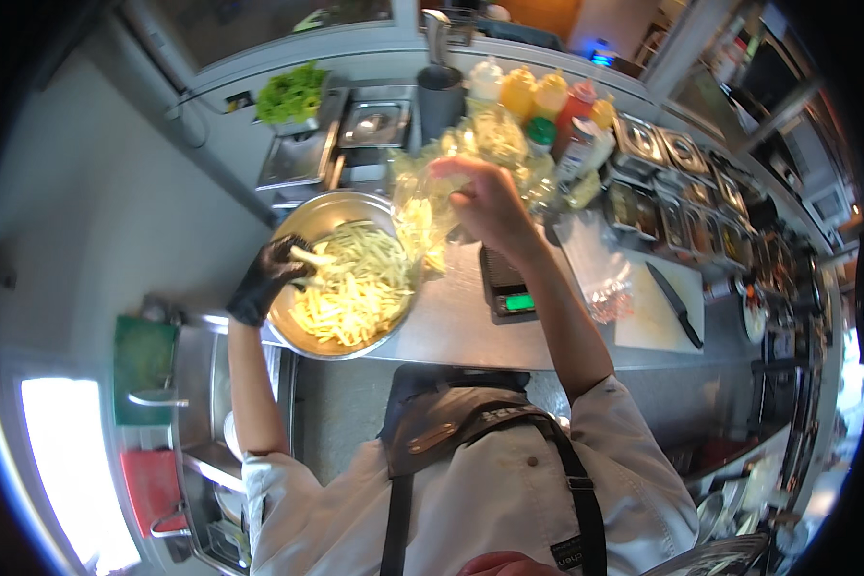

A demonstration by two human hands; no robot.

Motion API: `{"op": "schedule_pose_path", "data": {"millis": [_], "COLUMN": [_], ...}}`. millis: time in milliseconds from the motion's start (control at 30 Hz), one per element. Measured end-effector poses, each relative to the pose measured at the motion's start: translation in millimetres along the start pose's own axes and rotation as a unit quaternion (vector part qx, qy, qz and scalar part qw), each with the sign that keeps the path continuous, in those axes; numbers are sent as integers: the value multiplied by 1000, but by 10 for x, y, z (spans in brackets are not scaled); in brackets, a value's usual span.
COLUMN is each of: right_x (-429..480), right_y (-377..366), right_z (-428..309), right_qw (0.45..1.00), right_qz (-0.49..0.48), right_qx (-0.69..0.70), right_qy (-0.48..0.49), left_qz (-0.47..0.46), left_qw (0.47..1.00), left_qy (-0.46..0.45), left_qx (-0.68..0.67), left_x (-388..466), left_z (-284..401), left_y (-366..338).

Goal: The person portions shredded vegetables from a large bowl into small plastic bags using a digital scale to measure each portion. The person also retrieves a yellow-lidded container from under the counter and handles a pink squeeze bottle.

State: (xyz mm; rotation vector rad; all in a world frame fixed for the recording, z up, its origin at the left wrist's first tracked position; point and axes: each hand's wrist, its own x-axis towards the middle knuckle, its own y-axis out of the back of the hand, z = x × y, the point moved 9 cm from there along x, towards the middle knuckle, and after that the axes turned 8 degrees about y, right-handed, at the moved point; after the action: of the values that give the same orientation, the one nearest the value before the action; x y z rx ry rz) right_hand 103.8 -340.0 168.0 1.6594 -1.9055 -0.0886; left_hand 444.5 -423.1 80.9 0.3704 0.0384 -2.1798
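My left hand (281,266), in a black glove, is closed around several cut potato sticks at the left side of a large metal bowl (309,216). Pale potato sticks (353,302) fill much of the bowl, the far ones in shade. My bare right hand (482,194) grips the upper part of a clear plastic bag (421,209), which hangs beside the bowl's right rim with some potato sticks inside. Behind that hand stand more filled clear bags (500,137). Below my right forearm, a black digital scale (505,288) with a lit green display rests on the steel counter (446,317).
A knife (673,302) lies on a white cutting board (641,317) at the right, with flat plastic bags (594,252) next to it. Squeeze bottles (551,97) and lidded steel containers (641,140) line the back. Lettuce (291,93) stands back left, a sink (201,403) front left.
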Motion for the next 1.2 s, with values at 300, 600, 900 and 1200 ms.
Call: {"op": "schedule_pose_path", "data": {"millis": [300, 600, 900, 1200], "right_x": [-544, -1601, -3644, -3877], "right_y": [340, 1311, 1638, 1510], "right_z": [807, 656, 1577, 1773], "right_qw": [938, 980, 894, 881], "right_qz": [-163, 160, 191, 179], "right_qx": [-299, -110, -243, -244], "right_qy": [-62, -39, -324, -363], "left_qz": [-25, 78, 95, 155], "left_qw": [966, 967, 979, 968], "left_qy": [162, 166, 127, 107], "left_qx": [198, 176, 131, 166], "left_x": [361, 309, 223, 243], "left_z": [-1419, -1384, -1258, -1144], "left_y": [-516, -233, -134, 23]}}
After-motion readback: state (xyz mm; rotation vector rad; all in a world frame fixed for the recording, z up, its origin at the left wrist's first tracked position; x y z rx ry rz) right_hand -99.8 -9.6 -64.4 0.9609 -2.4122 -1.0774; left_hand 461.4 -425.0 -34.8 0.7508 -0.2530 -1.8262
